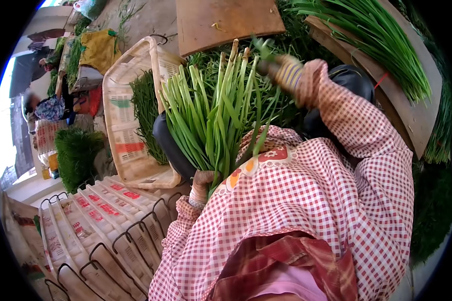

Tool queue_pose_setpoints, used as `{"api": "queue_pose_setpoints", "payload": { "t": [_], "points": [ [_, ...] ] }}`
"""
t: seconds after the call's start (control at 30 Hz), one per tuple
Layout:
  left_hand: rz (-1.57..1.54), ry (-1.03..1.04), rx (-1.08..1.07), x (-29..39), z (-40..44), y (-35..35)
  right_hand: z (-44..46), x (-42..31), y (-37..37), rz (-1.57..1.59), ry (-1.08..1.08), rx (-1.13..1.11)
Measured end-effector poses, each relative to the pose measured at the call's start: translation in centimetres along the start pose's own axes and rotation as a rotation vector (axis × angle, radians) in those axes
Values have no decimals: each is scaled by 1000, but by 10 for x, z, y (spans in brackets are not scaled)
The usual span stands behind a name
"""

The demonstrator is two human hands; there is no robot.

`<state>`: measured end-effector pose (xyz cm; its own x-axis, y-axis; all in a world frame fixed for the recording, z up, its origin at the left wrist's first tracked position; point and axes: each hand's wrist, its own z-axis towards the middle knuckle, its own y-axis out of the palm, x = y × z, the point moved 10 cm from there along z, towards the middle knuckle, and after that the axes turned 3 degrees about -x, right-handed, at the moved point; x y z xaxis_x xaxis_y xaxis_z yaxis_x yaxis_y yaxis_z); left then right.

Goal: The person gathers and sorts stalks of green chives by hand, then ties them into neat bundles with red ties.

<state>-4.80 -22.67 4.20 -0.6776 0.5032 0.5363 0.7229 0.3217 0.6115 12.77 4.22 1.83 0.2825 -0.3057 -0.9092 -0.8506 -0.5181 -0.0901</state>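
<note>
A bunch of green leafy stalks (206, 115) stands fanned out against my lap, its pale cut ends pointing up. My left hand (206, 179) is closed round the lower, leafy end of the bunch. To the right of the stalk tops, my right hand (276, 67) is raised, in a striped glove or cuff and blurred by motion. A blurred bit of green shows at its fingertips; whether the fingers grip it I cannot make out. Loose greens (286, 110) lie beneath and behind the bunch.
A white plastic crate (120, 120) stands at the left, above stacked crates (100, 215) with wire handles. A wooden board (226, 22) lies at the top. Long green stalks (376, 45) rest on a plank at the right. Another person (50, 108) is at the far left.
</note>
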Motion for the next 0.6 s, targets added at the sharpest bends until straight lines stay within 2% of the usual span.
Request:
{"api": "queue_pose_setpoints", "payload": {
  "t": [0.03, 0.13, 0.2, 0.27, 0.33, 0.4, 0.43, 0.5, 0.53, 0.57, 0.6],
  "points": [
    [30, -5, -6, -1, -1, -3, 29, 12, -23, 356, -77, 12],
    [19, -26, 14, 5, -4, 14, 22, -38, -118, -84, -193, 299],
    [-36, -23, -23, 7, -1, 22, -12, -71, -99, -19, -193, 89],
    [-32, -37, -25, 8, 1, 28, -43, -82, -31, 137, -106, -250],
    [66, -39, -22, 8, 5, 27, -56, -85, 14, -289, -259, -316],
    [244, -32, -6, 10, 10, 22, -42, -74, 37, -596, -379, -222],
    [369, -23, 6, 12, 12, 19, -29, -57, 45, -543, -160, -333],
    [647, 0, 29, 16, 19, 16, -30, -51, 56, -588, -14, -471],
    [766, 10, 41, 19, 21, 15, -35, -55, 59, -692, -86, -497],
    [851, 15, 53, 20, 22, 15, -22, -40, 61, -544, -281, -458],
    [932, 18, 62, 22, 23, 16, -22, -41, 62, -548, -281, -464]
  ]
}}
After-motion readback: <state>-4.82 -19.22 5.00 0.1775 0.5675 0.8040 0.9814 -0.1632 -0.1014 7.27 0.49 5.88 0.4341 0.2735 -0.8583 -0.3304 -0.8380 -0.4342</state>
